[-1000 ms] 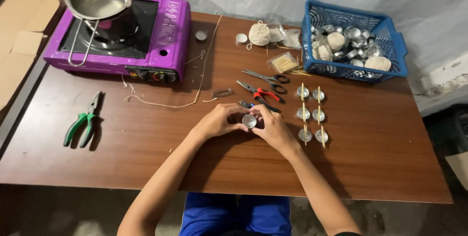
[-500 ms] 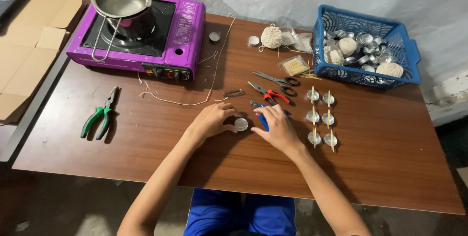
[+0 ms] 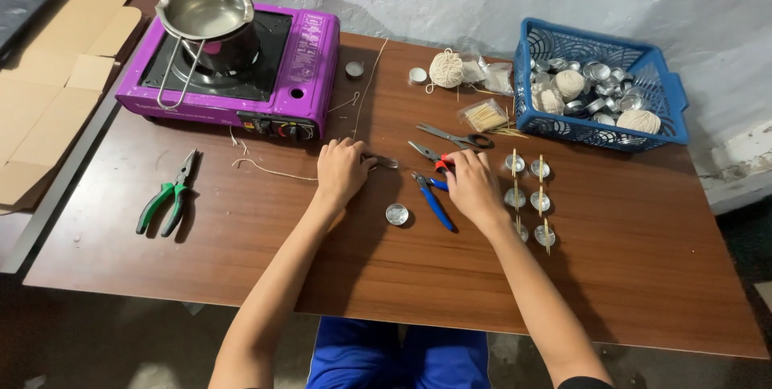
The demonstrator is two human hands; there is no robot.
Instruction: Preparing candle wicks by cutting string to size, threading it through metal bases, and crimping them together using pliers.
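Observation:
My left hand point(image 3: 342, 169) lies palm down on the wooden table point(image 3: 627, 276), its fingertips touching a small metal tool point(image 3: 384, 161) beside a length of string point(image 3: 273, 170). My right hand point(image 3: 473, 186) rests over the red-handled pliers point(image 3: 426, 153), next to blue-handled cutters point(image 3: 434, 204). A small round metal cup point(image 3: 396, 214) sits alone between the two hands, touched by neither. Right of my right hand stand two rows of metal cups point(image 3: 528, 198) with sticks laid across them.
A purple portable stove point(image 3: 297, 75) with a steel pot point(image 3: 205, 15) is at the back left. Green pliers point(image 3: 167, 202) lie left. Scissors point(image 3: 454, 137), a twine ball point(image 3: 445, 68) and a blue basket point(image 3: 667, 108) of cups sit at the back right. Cardboard point(image 3: 48, 92) lies beyond the left edge.
Both hands let go of the small metal cup, which now sits on the table. My left hand moved up to the string and small tool, my right hand to the pliers.

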